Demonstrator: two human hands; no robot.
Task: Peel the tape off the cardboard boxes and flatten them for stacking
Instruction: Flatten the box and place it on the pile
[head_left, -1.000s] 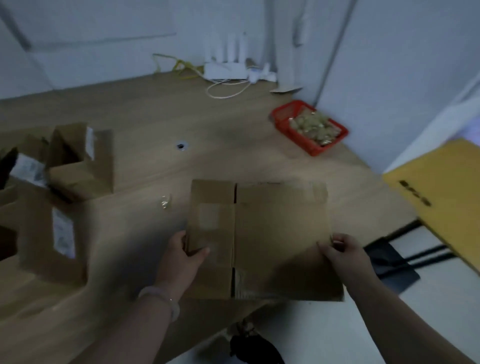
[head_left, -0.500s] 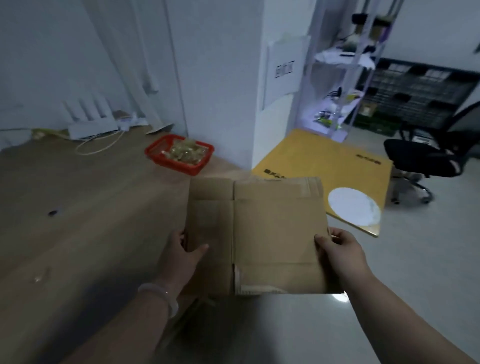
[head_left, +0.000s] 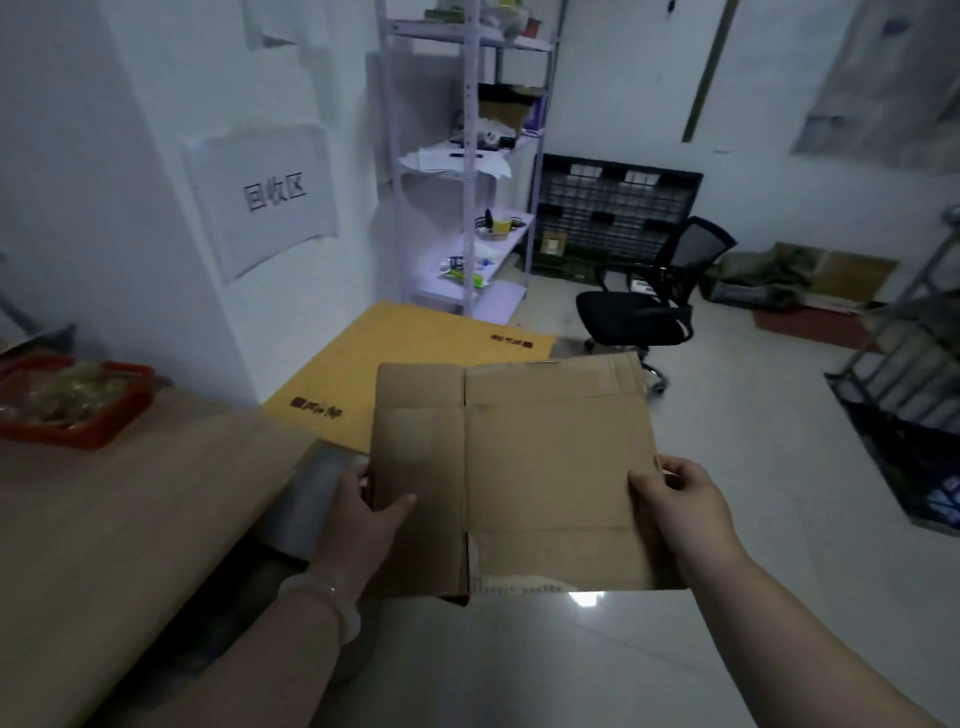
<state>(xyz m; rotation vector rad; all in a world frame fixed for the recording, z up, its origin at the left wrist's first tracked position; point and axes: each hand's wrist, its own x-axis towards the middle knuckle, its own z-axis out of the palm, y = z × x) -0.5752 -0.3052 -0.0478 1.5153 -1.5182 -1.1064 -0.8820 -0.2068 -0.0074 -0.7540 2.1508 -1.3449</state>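
We hold the flattened box (head_left: 545, 467) by its side edges, left hand (head_left: 363, 512) and right hand (head_left: 680, 506) pinching; it seems light, stiff yet bendable.

The flattened cardboard box (head_left: 545, 467) hid the fingers of the left hand (head_left: 358, 525), leaving only the thumb on top. The fingers of the right hand (head_left: 680, 509) were mostly behind its edge. It covered a corner of a yellow board (head_left: 415, 343), whose dark print was blurred. A red basket (head_left: 104, 431) was cut off at the left edge, its contents indistinct.
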